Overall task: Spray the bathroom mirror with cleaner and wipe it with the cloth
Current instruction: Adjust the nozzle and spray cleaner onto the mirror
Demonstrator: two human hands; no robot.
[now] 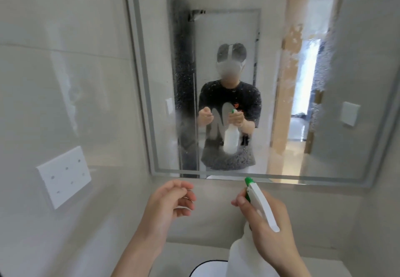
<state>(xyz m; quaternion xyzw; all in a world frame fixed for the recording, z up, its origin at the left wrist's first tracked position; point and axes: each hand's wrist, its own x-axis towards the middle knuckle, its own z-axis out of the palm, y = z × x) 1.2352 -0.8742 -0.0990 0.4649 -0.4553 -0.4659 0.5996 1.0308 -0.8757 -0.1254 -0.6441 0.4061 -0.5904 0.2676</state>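
Mirror (249,38) fills the far wall, straight ahead and above both hands, droplets and foamy patches across the middle and right side. Spray bottle (249,253) sits near right, long axis tilted up-left, green nozzle (250,181) aimed at the mirror's lower edge. Right hand (265,224) is the grip on the bottle neck, fingers wrapped around it at the trigger. Left hand (171,203) near left, loosely curled, holding nothing. No cloth in view; likely left hand fetches it next.
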